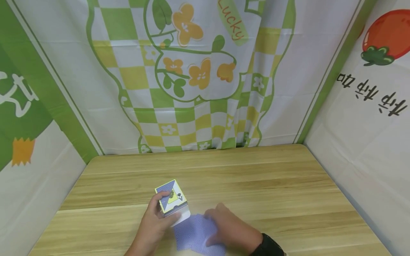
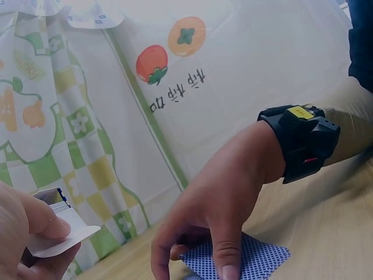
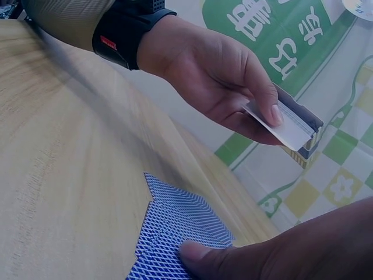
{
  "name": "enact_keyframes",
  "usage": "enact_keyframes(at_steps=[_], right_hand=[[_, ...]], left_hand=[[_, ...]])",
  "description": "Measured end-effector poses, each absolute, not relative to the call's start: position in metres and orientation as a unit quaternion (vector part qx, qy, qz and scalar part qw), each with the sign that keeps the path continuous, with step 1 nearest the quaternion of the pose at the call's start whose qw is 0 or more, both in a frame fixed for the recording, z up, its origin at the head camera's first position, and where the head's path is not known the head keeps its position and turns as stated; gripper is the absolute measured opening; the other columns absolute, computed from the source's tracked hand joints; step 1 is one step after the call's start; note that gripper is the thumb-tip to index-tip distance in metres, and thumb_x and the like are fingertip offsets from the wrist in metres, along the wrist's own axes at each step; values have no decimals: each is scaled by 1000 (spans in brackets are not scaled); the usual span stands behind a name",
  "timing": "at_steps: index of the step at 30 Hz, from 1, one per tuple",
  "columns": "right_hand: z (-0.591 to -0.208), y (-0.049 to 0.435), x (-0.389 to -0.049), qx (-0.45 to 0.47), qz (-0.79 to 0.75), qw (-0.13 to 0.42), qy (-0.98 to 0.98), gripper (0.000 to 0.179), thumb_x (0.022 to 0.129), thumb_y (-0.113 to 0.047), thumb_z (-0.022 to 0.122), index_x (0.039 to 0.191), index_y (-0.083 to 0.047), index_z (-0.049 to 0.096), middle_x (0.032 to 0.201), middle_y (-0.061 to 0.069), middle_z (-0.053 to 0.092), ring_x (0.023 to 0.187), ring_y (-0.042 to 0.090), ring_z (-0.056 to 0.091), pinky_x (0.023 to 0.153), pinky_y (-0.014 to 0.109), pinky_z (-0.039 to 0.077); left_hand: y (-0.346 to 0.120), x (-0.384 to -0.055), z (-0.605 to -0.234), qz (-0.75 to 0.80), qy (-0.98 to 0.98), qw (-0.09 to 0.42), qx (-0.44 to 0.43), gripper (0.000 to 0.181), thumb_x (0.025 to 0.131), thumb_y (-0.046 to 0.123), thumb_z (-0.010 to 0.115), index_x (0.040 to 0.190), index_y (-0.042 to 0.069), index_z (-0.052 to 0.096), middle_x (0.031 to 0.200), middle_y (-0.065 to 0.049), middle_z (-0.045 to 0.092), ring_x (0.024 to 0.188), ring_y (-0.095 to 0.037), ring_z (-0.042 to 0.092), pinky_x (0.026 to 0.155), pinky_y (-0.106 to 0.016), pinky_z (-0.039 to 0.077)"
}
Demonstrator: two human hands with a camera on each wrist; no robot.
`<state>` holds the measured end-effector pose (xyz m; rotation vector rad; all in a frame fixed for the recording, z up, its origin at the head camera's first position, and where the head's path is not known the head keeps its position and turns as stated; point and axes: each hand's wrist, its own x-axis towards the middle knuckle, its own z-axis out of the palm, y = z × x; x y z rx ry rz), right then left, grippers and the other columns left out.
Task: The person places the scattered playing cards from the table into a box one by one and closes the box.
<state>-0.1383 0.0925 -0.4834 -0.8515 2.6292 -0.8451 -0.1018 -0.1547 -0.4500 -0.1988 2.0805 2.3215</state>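
Note:
My left hand [image 1: 153, 220] holds a card box [image 1: 173, 197] above the table, fingers round its side and thumb near the white flap [image 1: 183, 215]. The box has a blue-patterned face with an ace print and a yellow border. Its flap end shows in the left wrist view, under the thumb [image 2: 55, 224]. Blue-backed playing cards [image 1: 189, 233] lie loosely spread on the table below. My right hand [image 1: 232, 227] is over their right side, its thumb [image 3: 195, 252] on the card backs and its fingers curled at the far edge. Part of the cards is hidden beneath this hand.
The wooden table [image 1: 256, 177] runs back to a curtain [image 1: 198, 121] with a green and yellow check print. Printed cloth walls stand at the left [image 1: 73, 117] and right [image 1: 358, 149]. A black strap [image 2: 300, 143] circles the right wrist.

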Motion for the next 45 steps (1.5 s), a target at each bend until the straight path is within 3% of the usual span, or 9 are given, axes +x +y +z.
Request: enact_keyframes(at_steps=[5, 12, 17, 26, 39, 45], right_hand=[[-483, 98, -140, -291, -325, 118, 892, 54, 74, -30, 89, 119, -14, 65, 106, -3, 47, 89, 5, 50, 78, 20, 50], [-487, 103, -149, -270, -327, 113, 898, 66, 75, -30, 89, 132, -14, 60, 110, -3, 53, 97, 8, 54, 86, 27, 52], [-483, 106, -153, -246, -329, 114, 904, 58, 81, -27, 85, 133, -18, 61, 120, -1, 64, 109, 14, 60, 95, 38, 53], [-474, 109, -155, -225, -350, 102, 904, 46, 87, -23, 79, 130, -17, 63, 104, -4, 65, 91, 8, 59, 78, 31, 53], [-466, 114, -161, -261, -339, 11, 904, 32, 91, -9, 72, 123, -12, 67, 107, 2, 69, 98, 14, 63, 88, 40, 54], [-461, 117, -166, -247, -354, 0, 902, 30, 91, -7, 73, 120, -13, 69, 98, -3, 68, 94, 13, 64, 83, 36, 55]], left_hand=[[-155, -101, -449, 745, 664, 10, -61, 74, 79, -13, 71, 141, 10, 38, 136, -25, 47, 112, -29, 62, 87, -29, 58], [-155, -101, -449, 747, 662, 11, -57, 74, 79, -14, 70, 141, 10, 39, 134, -24, 46, 112, -28, 62, 88, -29, 58], [-154, -101, -450, 746, 664, 8, -57, 74, 79, -14, 70, 141, 10, 39, 133, -23, 47, 111, -27, 63, 87, -29, 58], [-152, -100, -450, 737, 673, 12, -57, 72, 80, -11, 72, 141, 11, 40, 134, -22, 47, 111, -28, 62, 86, -29, 58], [-151, -100, -450, 743, 667, 10, -51, 72, 79, -13, 71, 140, 10, 40, 132, -22, 47, 109, -26, 62, 86, -28, 58], [-151, -100, -449, 741, 670, 12, -51, 72, 80, -11, 72, 141, 10, 39, 134, -21, 46, 109, -26, 62, 86, -28, 58]])
